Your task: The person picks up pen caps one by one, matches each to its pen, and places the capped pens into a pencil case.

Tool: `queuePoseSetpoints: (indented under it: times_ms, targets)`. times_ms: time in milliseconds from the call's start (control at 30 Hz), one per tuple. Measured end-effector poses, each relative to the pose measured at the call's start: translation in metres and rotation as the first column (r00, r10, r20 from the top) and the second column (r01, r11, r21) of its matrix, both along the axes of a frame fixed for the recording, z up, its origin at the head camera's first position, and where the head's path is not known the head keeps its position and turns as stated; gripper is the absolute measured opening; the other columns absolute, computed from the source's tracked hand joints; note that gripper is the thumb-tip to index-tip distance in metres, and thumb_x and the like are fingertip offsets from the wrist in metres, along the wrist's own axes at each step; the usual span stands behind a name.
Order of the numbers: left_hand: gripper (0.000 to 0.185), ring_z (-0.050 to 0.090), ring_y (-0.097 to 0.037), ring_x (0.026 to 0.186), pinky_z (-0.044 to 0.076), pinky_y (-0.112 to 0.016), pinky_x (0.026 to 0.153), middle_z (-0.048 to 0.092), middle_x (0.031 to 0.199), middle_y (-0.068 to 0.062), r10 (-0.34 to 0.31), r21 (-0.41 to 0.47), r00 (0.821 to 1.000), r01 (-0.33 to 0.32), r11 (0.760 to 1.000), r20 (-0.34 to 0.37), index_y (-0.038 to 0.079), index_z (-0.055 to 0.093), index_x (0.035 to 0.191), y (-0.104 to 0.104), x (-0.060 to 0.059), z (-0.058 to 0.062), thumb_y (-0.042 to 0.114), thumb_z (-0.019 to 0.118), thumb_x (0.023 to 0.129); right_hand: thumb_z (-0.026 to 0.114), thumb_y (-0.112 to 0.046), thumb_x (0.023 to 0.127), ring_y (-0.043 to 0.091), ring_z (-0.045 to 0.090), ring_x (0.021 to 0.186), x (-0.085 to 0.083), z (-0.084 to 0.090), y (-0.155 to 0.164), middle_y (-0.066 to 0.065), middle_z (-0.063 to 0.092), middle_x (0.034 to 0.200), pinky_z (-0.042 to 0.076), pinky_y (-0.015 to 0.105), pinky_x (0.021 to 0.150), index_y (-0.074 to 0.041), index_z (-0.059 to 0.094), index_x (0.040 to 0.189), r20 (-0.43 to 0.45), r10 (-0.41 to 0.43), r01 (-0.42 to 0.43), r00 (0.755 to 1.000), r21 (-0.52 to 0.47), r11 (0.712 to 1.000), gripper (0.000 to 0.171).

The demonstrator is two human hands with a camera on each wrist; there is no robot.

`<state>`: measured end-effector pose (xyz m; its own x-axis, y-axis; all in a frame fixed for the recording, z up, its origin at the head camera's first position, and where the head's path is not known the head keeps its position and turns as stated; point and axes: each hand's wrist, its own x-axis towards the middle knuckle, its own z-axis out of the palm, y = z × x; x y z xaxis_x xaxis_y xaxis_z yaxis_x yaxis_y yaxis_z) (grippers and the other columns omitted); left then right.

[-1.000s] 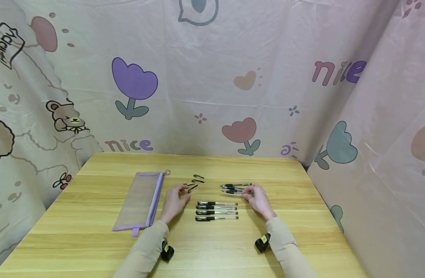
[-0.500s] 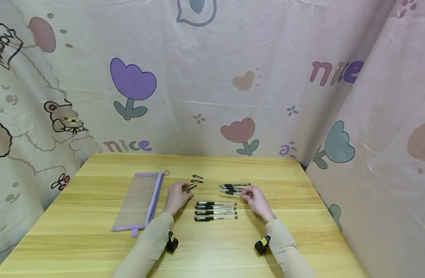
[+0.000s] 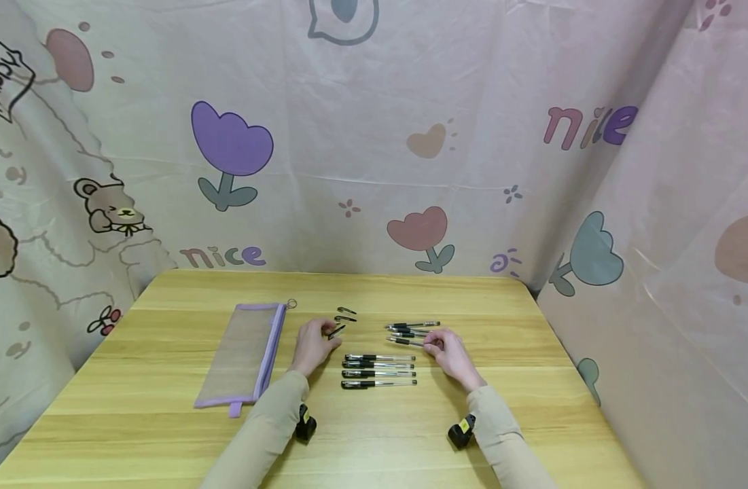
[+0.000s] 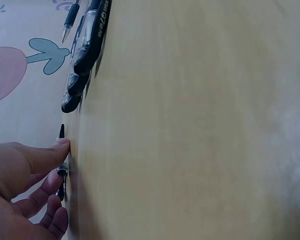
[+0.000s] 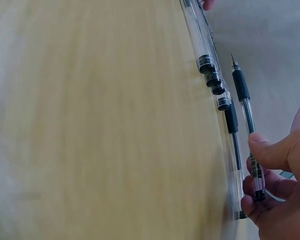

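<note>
My left hand [image 3: 312, 345] has its thumb and fingertips around a small black pen cap [image 4: 62, 170], pinching it low at the table. Two more caps lie just beyond, a far cap [image 3: 346, 310] and a nearer cap [image 3: 347, 318]. My right hand [image 3: 450, 353] pinches an uncapped black gel pen [image 5: 245, 100] by its rear end, tip pointing left. Behind it several uncapped pens [image 3: 410, 325] lie together. Between the hands and nearer me, several capped pens [image 3: 380, 384] lie in a row, caps to the left. My left hand may hide another cap.
A mesh zip pouch [image 3: 236, 353] with purple edging lies left of my left hand, its ring [image 3: 291, 303] at the far corner. The wooden table [image 3: 374, 441] ends at a patterned curtain [image 3: 349, 136] behind and at both sides.
My left hand has moved slightly right, closing in around the slanted cap; another cap beside it is now out of sight. The right hand's pen has shifted slightly toward me, away from the other uncapped pens.
</note>
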<state>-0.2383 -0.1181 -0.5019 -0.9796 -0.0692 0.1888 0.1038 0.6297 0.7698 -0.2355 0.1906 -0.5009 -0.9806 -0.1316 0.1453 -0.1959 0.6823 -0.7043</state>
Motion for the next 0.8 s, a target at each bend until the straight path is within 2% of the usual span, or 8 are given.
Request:
queuePoseSetpoints:
  times_ms: [100, 400, 800]
  targets:
    - [0.035, 0.065, -0.031, 0.096, 0.051, -0.050, 0.095, 0.072, 0.099, -0.016, 0.002, -0.005, 1.000, -0.002, 1.000, -0.016, -0.003, 0.071, 0.111, 0.0003, -0.0001, 0.0000, 0.003, 0.081, 0.078, 0.070, -0.002, 0.089, 0.015, 0.057, 0.084, -0.0002, 0.0001, -0.0004, 0.009, 0.069, 0.097, 0.047, 0.027, 0.078, -0.006, 0.071, 0.091, 0.006, 0.001, -0.001, 1.000, 0.002, 1.000, 0.005]
    - [0.033, 0.066, -0.031, 0.098, 0.051, -0.050, 0.096, 0.072, 0.101, -0.016, 0.002, 0.008, 1.000, -0.002, 1.000, 0.008, -0.003, 0.071, 0.111, 0.0011, 0.0021, 0.0010, 0.002, 0.080, 0.079, 0.070, -0.003, 0.090, 0.014, 0.056, 0.084, 0.0014, -0.0003, -0.0012, 0.009, 0.068, 0.098, 0.046, 0.026, 0.077, -0.007, 0.071, 0.091, 0.021, -0.002, 0.001, 1.000, 0.002, 1.000, 0.005]
    - [0.029, 0.066, -0.029, 0.091, 0.051, -0.049, 0.093, 0.072, 0.094, -0.014, 0.026, 0.016, 1.000, -0.026, 1.000, 0.008, -0.002, 0.071, 0.108, 0.0001, 0.0007, -0.0001, 0.000, 0.078, 0.080, 0.070, -0.004, 0.090, 0.013, 0.054, 0.083, 0.0016, 0.0009, -0.0015, 0.008, 0.068, 0.096, 0.044, 0.025, 0.076, -0.007, 0.072, 0.091, 0.005, -0.002, 0.002, 1.000, 0.009, 1.000, 0.004]
